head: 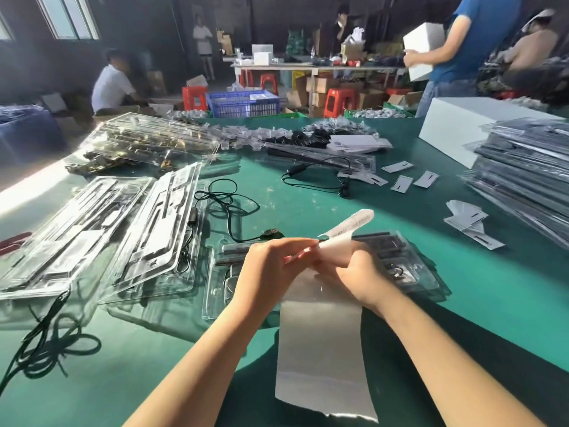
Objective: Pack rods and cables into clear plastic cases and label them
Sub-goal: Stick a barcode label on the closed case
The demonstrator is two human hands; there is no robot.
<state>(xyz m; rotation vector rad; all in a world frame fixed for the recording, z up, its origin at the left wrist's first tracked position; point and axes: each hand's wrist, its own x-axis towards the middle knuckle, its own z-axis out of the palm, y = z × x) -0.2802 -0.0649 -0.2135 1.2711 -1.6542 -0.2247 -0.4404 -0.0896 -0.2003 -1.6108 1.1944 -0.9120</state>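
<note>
a label (349, 225) is being peeled off the backing strip (323, 343), which hangs toward the near edge of the green table (462, 303). the label's corner is pinched by the left hand (271, 266); the strip is gripped by the right hand (354, 272). probably best peeled slowly and flat so it isn't curled or creased, then pressed onto the packed clear case (397, 260) lying just behind the hands. the case's middle is blocked by the hands, so its contents can't be fully made out, and the label print is too blurry to be read.
</note>
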